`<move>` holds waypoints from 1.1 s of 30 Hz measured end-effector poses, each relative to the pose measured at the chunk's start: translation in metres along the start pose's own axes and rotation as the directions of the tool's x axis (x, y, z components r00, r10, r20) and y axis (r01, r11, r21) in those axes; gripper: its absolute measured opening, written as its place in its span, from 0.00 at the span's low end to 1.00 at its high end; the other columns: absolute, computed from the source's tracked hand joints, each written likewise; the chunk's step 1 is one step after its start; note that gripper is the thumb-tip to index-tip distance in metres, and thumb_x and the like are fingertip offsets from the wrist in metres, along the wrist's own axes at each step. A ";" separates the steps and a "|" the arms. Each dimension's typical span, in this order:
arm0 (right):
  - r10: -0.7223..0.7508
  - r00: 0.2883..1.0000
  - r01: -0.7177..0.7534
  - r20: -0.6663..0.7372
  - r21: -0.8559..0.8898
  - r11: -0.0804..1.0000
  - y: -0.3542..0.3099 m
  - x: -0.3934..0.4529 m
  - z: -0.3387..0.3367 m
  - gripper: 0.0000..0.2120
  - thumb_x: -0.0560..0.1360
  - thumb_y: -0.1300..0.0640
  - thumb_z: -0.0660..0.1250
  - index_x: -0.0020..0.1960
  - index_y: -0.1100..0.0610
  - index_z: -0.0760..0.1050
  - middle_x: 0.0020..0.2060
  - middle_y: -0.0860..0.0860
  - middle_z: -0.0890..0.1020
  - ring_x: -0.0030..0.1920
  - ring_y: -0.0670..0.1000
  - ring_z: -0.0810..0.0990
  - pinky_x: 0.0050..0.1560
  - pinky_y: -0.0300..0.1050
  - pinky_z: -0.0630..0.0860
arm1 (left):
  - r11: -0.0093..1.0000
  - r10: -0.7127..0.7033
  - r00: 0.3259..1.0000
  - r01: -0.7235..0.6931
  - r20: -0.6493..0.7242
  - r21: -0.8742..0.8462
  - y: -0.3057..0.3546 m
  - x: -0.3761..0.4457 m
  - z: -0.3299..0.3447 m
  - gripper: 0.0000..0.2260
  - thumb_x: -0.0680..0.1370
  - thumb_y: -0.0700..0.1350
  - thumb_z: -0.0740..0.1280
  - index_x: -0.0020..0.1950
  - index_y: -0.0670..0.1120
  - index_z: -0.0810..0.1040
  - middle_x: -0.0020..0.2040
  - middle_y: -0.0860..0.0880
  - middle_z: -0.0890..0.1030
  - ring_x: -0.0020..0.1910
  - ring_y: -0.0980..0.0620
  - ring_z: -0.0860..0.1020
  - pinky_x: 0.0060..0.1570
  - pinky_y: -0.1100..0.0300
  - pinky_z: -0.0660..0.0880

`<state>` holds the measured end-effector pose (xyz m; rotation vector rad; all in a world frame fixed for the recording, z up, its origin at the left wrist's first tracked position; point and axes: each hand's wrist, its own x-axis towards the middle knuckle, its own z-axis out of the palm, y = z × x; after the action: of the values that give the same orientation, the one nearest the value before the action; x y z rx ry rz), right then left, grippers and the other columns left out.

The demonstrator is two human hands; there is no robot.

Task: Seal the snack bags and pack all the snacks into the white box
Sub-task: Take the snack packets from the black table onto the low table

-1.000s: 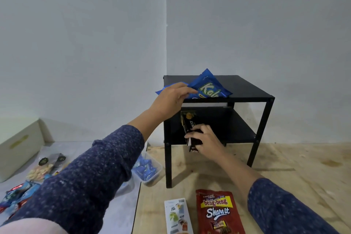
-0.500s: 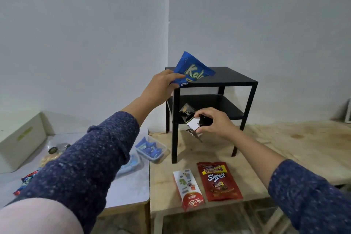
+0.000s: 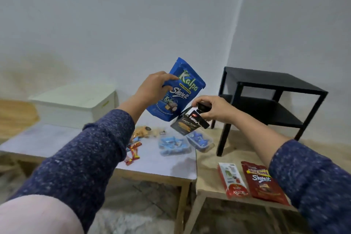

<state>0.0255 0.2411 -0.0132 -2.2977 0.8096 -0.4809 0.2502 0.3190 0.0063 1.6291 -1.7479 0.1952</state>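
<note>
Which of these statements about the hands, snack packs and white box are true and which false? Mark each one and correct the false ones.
1. The left hand holds the blue Kalpa bag. True.
2. The right hand is empty. False: it grips the black Nextar pack.
3. The white box has its lid on. True.
4. The red Beng-Beng bag lies on the black shelf. False: it lies on the wooden table.

I count two hands, left (image 3: 152, 89) and right (image 3: 218, 109), each holding one bag: one blue bag (image 3: 177, 91), one black bag (image 3: 190, 126). Two red packs (image 3: 232, 180) (image 3: 263, 182), two clear tubs (image 3: 173, 146) (image 3: 200, 139), one white box (image 3: 76, 104), one black shelf (image 3: 266, 85).
</note>
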 end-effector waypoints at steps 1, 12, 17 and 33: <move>-0.023 0.999 0.023 0.032 0.010 1.000 -0.009 0.012 0.015 0.15 0.69 0.65 0.73 0.46 0.47 0.78 0.51 0.56 0.79 0.44 0.51 0.77 0.44 0.49 0.80 | 0.999 -0.032 0.999 0.032 -0.006 0.024 -0.014 -0.011 -0.011 0.15 0.77 0.38 0.66 0.63 0.47 0.78 0.57 0.45 0.79 0.53 0.46 0.78 0.54 0.56 0.73; -0.333 0.852 0.320 0.404 0.101 0.942 -0.141 0.152 0.200 0.13 0.71 0.64 0.72 0.50 0.50 0.77 0.53 0.51 0.77 0.47 0.51 0.79 0.35 0.37 0.79 | 0.831 -0.476 0.866 0.500 -0.156 0.242 -0.170 -0.166 -0.141 0.15 0.77 0.39 0.65 0.63 0.51 0.78 0.57 0.48 0.79 0.52 0.50 0.76 0.49 0.60 0.70; -0.487 0.693 0.472 0.531 0.177 0.864 -0.211 0.220 0.303 0.12 0.70 0.62 0.72 0.50 0.49 0.76 0.55 0.52 0.78 0.52 0.56 0.79 0.44 0.48 0.82 | 0.666 -0.633 0.719 0.695 -0.288 0.270 -0.231 -0.233 -0.210 0.15 0.76 0.37 0.66 0.61 0.49 0.79 0.57 0.48 0.80 0.54 0.47 0.77 0.54 0.58 0.72; -0.683 0.174 0.546 0.710 0.507 0.666 -0.434 0.303 0.602 0.08 0.74 0.47 0.68 0.52 0.47 0.78 0.50 0.47 0.81 0.53 0.49 0.79 0.54 0.40 0.74 | 0.077 -0.716 0.175 0.982 -0.675 0.173 -0.342 -0.436 -0.355 0.15 0.75 0.37 0.67 0.61 0.48 0.80 0.55 0.48 0.80 0.52 0.49 0.77 0.51 0.63 0.69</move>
<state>0.7466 0.5749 -0.1178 -2.1943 -0.7423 0.3759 0.6754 0.8058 -0.1161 2.5867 0.0220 0.4872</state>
